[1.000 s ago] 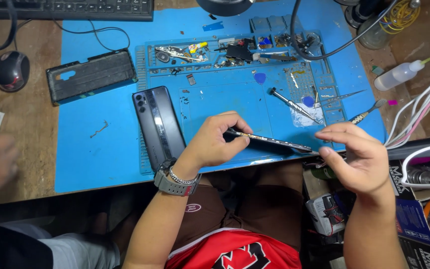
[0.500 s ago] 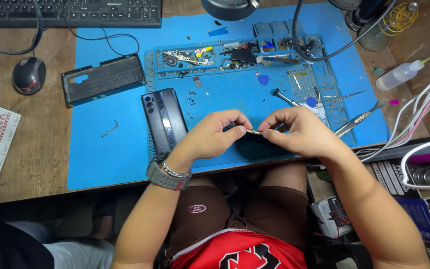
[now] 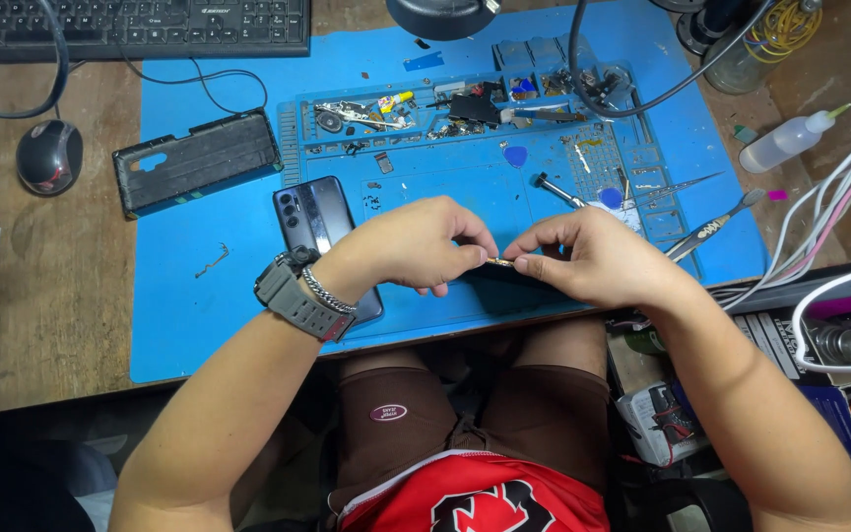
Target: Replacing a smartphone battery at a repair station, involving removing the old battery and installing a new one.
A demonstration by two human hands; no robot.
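Over the front edge of the blue work mat (image 3: 199, 315), my left hand (image 3: 421, 241) and my right hand (image 3: 593, 258) meet. Both pinch a thin dark phone part (image 3: 499, 264) held on edge between the fingertips, and most of it is hidden by my fingers. A grey watch and a chain bracelet are on my left wrist. Just left of that wrist a dark phone back cover (image 3: 312, 222) lies flat with its camera holes up. A black phone case (image 3: 197, 160) rests further left on the mat.
Small tools, screws and a blue pick (image 3: 515, 156) fill the mat's tray area at the back. Tweezers (image 3: 687, 185), a screwdriver (image 3: 554, 187) and a spudger (image 3: 711, 229) lie to the right. A mouse (image 3: 49, 156), keyboard (image 3: 130, 25), squeeze bottle (image 3: 790, 140) and cables (image 3: 829, 246) surround the mat.
A second ago my right hand was open and away to the right; it has come in and taken the part's other end. The view has shifted slightly, and both hands now pinch closely together.
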